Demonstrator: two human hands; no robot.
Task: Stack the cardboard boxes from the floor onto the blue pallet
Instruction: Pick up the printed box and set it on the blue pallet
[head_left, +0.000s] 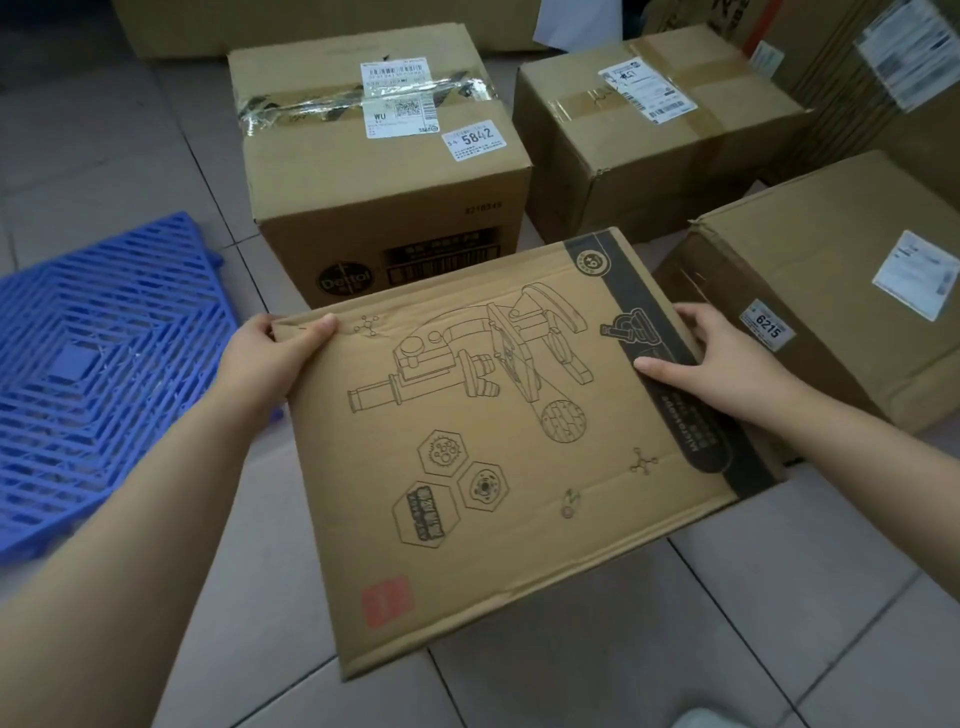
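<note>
A flat cardboard box with a microscope drawing fills the middle of the head view, held above the tiled floor. My left hand grips its far left corner, thumb on top. On its far right edge, over the black printed strip, my right hand holds on. The blue pallet lies on the floor to the left, with nothing on it in view. Three more cardboard boxes stand on the floor: a Dettol box labelled 5842, a taped box behind right, and a box labelled 6215 at the right.
Tall cartons stand along the back right, and a long carton runs along the back wall. Grey floor tiles lie in front of me.
</note>
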